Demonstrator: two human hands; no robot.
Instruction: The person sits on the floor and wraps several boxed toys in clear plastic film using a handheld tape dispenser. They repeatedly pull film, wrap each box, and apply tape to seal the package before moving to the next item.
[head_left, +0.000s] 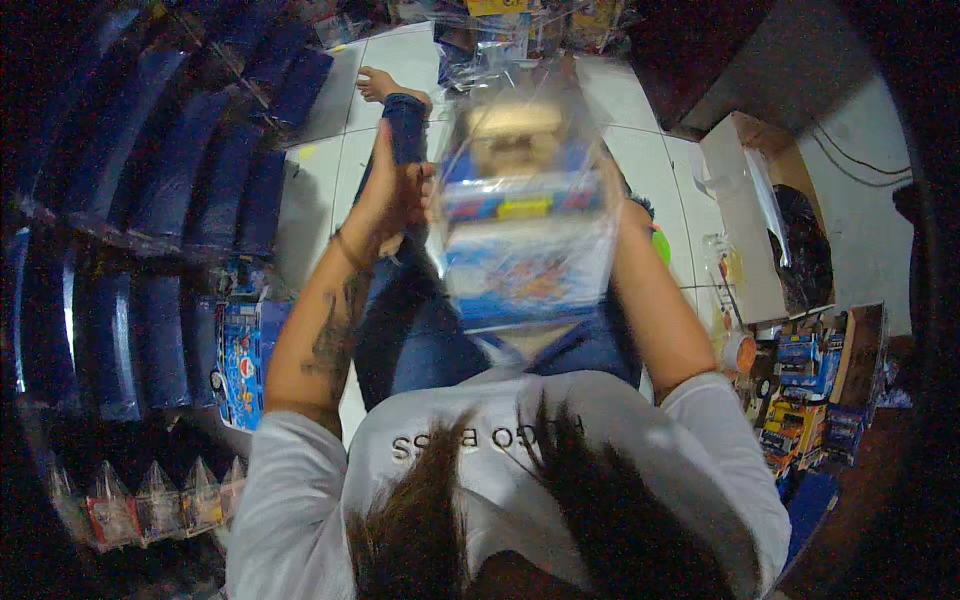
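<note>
A blue and white toy truck in a clear plastic bag (530,255), with a beige top and a yellow patch, is held up over my lap. Motion smears it. My left hand (400,195) is beside the bag's left edge, thumb raised, fingers partly spread toward the plastic; whether they touch it is unclear. At the right edge, my right hand (618,200) supports the bagged toy, its fingers mostly hidden behind it. Loose, shiny plastic gathers above the toy.
Dark blue packages (130,160) stand in rows at left, near a blue toy truck (242,365). Small bagged items (165,500) line the lower left. An open cardboard box (745,215) stands at right, above more toy trucks (800,400). My bare foot (378,85) rests on white tiles.
</note>
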